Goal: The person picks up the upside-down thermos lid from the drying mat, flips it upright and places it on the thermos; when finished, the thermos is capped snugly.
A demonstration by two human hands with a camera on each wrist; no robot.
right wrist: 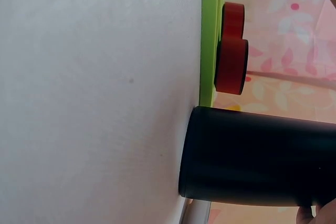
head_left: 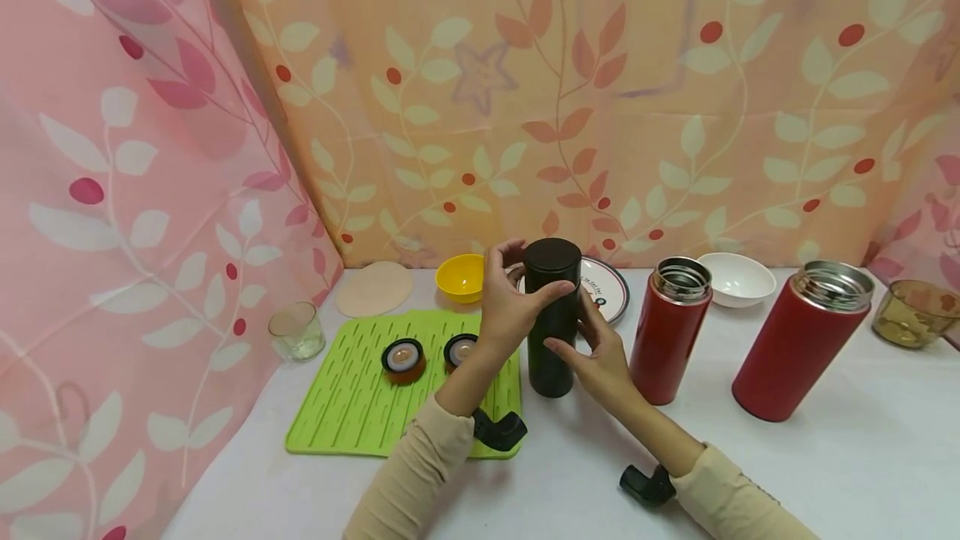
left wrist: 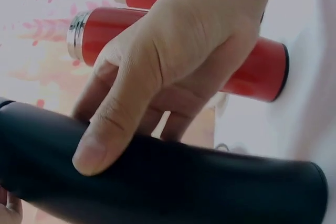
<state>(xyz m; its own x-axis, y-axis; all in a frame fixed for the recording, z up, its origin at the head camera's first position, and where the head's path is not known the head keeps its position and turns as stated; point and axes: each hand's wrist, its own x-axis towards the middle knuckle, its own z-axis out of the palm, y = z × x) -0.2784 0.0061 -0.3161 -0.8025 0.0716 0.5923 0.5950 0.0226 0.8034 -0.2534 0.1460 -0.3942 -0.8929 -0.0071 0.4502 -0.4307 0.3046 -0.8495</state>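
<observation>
We see the left hand (head_left: 512,302) gripping the black flask (head_left: 553,319) near its top, while the right hand (head_left: 606,361) grasps it lower down. The flask stands upright on our tabletop (head_left: 570,473), between the green mat (head_left: 345,419) and an uncapped red flask (head_left: 671,344). Two lids (head_left: 403,363) sit on the mat.

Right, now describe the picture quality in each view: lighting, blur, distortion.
Head: evenly lit, but the rightmost red bottle leans outward, probably wide-angle distortion. Left wrist: turned sideways, backdrop soft and washed out, black bottle nearly featureless. Right wrist: also sideways, tabletop dull grey, soft shadow by the black bottle's base.
</observation>
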